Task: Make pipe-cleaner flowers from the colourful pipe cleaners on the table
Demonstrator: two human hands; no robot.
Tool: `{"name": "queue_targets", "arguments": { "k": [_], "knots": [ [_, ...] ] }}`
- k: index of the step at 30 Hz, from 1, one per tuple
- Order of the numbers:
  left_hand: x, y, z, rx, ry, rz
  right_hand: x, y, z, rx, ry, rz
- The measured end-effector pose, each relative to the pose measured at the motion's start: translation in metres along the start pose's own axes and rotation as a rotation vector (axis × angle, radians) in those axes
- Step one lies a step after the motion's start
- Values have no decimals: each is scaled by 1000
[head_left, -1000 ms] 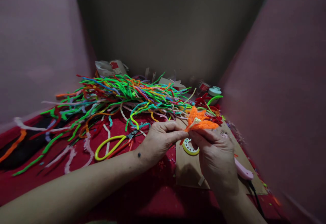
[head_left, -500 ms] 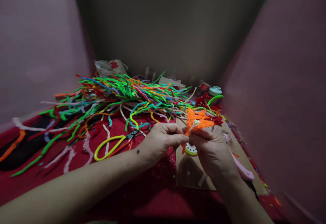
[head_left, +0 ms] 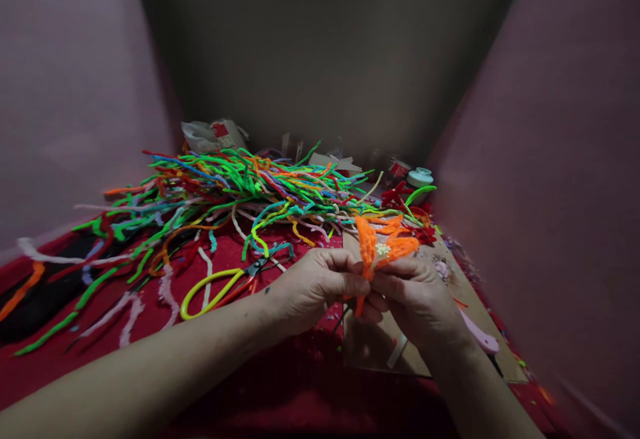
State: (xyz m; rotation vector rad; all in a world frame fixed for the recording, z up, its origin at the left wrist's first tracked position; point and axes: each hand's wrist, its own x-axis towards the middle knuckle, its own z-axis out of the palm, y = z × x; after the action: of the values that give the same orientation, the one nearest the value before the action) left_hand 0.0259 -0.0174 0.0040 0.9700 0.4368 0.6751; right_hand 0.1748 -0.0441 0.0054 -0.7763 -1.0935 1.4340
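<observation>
An orange pipe-cleaner flower (head_left: 403, 247) with pale yellow stamens (head_left: 383, 250) at its centre is held up between both hands, its petals spread upward. My left hand (head_left: 320, 286) pinches the flower's base from the left with thumb and fingers. From the right, my right hand (head_left: 413, 296) grips the same base, its fingertips meeting those of the left. A short orange end hangs below the fingers. The hands cover part of the flower's base.
A heap of coloured pipe cleaners (head_left: 240, 182) spreads across the back of the red cloth (head_left: 280, 386). Yellow-handled pliers or cutters (head_left: 213, 292) lie left of my hands. Beneath them is a cardboard sheet (head_left: 365, 346), with a pink-handled tool (head_left: 480, 332) on it. A pale-lidded jar (head_left: 420, 176) stands behind.
The flower has turned in my fingers, so its petals stand wider apart and the stamens face me more. Both hands have dropped slightly; the view has shifted a little.
</observation>
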Motion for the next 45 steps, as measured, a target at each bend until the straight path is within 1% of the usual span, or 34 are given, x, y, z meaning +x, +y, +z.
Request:
{"name": "queue_targets", "arguments": {
  "k": [2, 5, 9, 11, 13, 14, 16, 17, 18, 19, 20, 21, 22, 23, 25, 29, 33, 37, 40, 43, 45],
  "knots": [
    [0, -1, 0, -13, 1, 12, 0, -1, 0, 8, -20, -14],
    [0, -1, 1, -31, 39, 32, 0, 1, 2, 16, -41, -14],
    [0, 1, 2, -55, 50, 36, 0, 7, 3, -24, -3, -51],
    [0, 4, 0, -54, 64, 51, 2, 3, 0, -118, 54, -102],
    [0, 10, -2, -50, 84, 94, 6, -9, -9, -271, 136, -144],
    [0, 13, -4, -50, 93, 123, 11, -17, -16, -343, 169, -172],
    [1, 19, -9, -45, 107, 177, 23, -35, -32, -455, 330, -245],
    [2, 21, -11, -39, 115, 201, 31, -43, -40, -535, 386, -277],
    [2, 23, -14, -32, 122, 221, 39, -49, -49, -634, 430, -292],
    [4, 24, -16, -24, 133, 236, 49, -53, -57, -774, 446, -274],
    [5, 24, -18, -17, 147, 245, 58, -54, -66, -950, 419, -219],
    [6, 24, -20, -14, 164, 246, 67, -53, -73, -1185, 371, -136],
    [7, 23, -21, -13, 180, 242, 75, -50, -80, -1443, 287, -28],
    [8, 22, -22, -13, 197, 232, 82, -46, -86, -1528, 240, 29],
    [11, 19, -24, -11, 220, 213, 94, -36, -96, -1643, 202, 77],
    [15, 15, -28, 4, 235, 195, 110, -20, -104, -1821, 136, 94],
    [16, 13, -30, 13, 223, 185, 120, -14, -101, -1963, -23, 82],
    [15, 12, -31, 16, 206, 164, 121, -12, -98, -2061, -167, 17],
    [16, 11, -32, 7, 194, 148, 118, -11, -99, -2086, -247, -40],
    [17, 9, -34, -11, 209, 144, 115, -10, -103, -2079, -269, -68],
    [17, 8, -35, -22, 214, 141, 115, -14, -106, -2065, -234, -99]
  ]
}}
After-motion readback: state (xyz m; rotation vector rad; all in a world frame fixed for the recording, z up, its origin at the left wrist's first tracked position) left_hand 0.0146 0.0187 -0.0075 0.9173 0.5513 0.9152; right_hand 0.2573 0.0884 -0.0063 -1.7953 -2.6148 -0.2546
